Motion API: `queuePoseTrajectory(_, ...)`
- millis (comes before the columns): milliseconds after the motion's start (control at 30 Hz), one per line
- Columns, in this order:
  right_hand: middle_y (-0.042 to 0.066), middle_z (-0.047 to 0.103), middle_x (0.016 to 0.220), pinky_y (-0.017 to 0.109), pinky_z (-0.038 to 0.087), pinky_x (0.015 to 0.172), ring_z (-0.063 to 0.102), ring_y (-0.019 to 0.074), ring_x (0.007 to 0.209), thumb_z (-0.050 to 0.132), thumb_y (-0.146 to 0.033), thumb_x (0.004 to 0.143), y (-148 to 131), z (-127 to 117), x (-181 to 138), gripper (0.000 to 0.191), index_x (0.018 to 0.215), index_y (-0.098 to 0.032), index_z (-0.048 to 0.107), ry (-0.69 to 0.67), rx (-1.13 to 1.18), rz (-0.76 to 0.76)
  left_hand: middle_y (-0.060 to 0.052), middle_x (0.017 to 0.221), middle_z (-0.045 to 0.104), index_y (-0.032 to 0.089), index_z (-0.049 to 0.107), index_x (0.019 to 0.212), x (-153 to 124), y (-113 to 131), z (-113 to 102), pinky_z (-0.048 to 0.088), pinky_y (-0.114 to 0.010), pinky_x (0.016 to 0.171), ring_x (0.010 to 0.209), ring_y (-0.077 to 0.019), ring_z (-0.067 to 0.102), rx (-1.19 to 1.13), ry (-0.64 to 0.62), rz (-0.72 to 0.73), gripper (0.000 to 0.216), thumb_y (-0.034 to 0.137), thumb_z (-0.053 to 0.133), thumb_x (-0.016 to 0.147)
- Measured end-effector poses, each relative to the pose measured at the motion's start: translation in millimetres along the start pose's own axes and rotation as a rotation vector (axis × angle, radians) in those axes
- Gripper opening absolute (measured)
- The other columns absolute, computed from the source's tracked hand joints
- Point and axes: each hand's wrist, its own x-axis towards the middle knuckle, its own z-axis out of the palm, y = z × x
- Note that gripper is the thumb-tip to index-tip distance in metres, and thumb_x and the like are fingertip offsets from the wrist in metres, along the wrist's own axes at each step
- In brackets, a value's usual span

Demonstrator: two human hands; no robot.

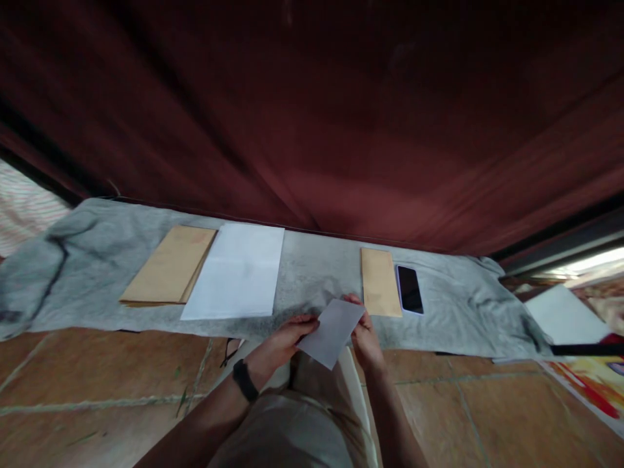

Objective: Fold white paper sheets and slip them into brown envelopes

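While the left hand [287,335] pinches a small paper [331,333] between thumb and fingers at its left edge, the right hand [363,331] pinches the opposite edge. Relative to the white sheets [238,273], this paper is to the right and nearer the person. Brown envelopes [168,265] lie just left of the sheets; another envelope [381,283] and a phone [409,290] lie well to their right.

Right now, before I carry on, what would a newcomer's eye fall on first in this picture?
Probably the pale sheet held between the left hand and right hand, low near the center. Next, the bright white paper left of them on the gray cloth, and a dark phone on the right, beside a narrow brown envelope. A dark red backdrop fills the upper part.
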Motion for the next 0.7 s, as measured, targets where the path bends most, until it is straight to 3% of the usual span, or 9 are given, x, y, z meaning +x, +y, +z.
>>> queuePoseTrajectory(100,0.004,0.069,0.126,0.039,0.053,0.095,0.063,0.0252,0.116,0.077,-0.041,0.071,-0.9,-0.2,1.0,0.028,0.096,-0.028,0.072,-0.035,-0.074,-0.041,-0.009,0.093,0.076,0.017,0.078,0.091,-0.9,1.1,-2.9,0.050,-0.029,0.069,0.077,-0.0184,0.066,0.032,-0.078,-0.015,0.035,0.034,0.088,0.061)
queuePoseTrajectory(167,0.005,0.073,0.118,0.039,0.052,0.093,0.064,0.0256,0.112,0.076,-0.045,0.071,-3.0,-0.7,2.8,0.024,0.085,-0.026,0.072,-0.055,-0.124,-0.039,-0.009,0.098,0.077,0.019,0.078,0.092,1.5,1.7,-5.5,0.050,-0.028,0.065,0.077,-0.0184,0.067,0.044,-0.065,0.007,0.032,0.033,0.085,0.063)
queuePoseTrajectory(333,0.000,0.074,0.080,0.033,0.053,0.080,0.066,0.0196,0.079,0.075,-0.051,0.067,0.8,-1.8,13.3,0.034,0.088,-0.023,0.073,0.014,-0.140,0.004,-0.009,0.080,0.075,0.014,0.074,0.091,10.2,1.3,-11.6,0.048,-0.027,0.055,0.063,-0.0172,0.066,0.052,0.088,0.031,0.041,0.050,0.077,0.072)
queuePoseTrajectory(467,-0.004,0.066,0.065,0.026,0.045,0.061,0.056,0.0143,0.059,0.073,-0.053,0.067,12.7,-5.4,23.4,0.034,0.079,-0.021,0.069,0.118,-0.222,-0.026,-0.008,0.077,0.074,0.014,0.071,0.093,14.1,2.3,-13.9,0.049,-0.028,0.055,0.063,-0.0189,0.067,0.144,0.218,0.166,0.055,0.066,0.067,0.078)
queuePoseTrajectory(600,-0.004,0.060,0.062,0.025,0.039,0.056,0.049,0.0131,0.058,0.067,-0.055,0.073,16.4,-9.4,29.1,0.034,0.075,-0.021,0.066,0.110,-0.411,-0.080,-0.002,0.075,0.070,0.018,0.068,0.103,23.8,8.1,-15.0,0.046,-0.027,0.054,0.057,-0.0158,0.063,0.395,0.324,0.310,0.038,0.048,0.070,0.080)
queuePoseTrajectory(700,-0.004,0.058,0.062,0.025,0.038,0.057,0.048,0.0139,0.059,0.061,-0.053,0.080,13.0,-9.5,31.5,0.031,0.076,-0.023,0.067,0.139,-0.636,-0.154,-0.001,0.075,0.069,0.020,0.064,0.118,29.1,9.3,-15.1,0.049,-0.029,0.064,0.062,-0.0178,0.063,0.727,0.378,0.427,0.037,0.030,0.067,0.083)
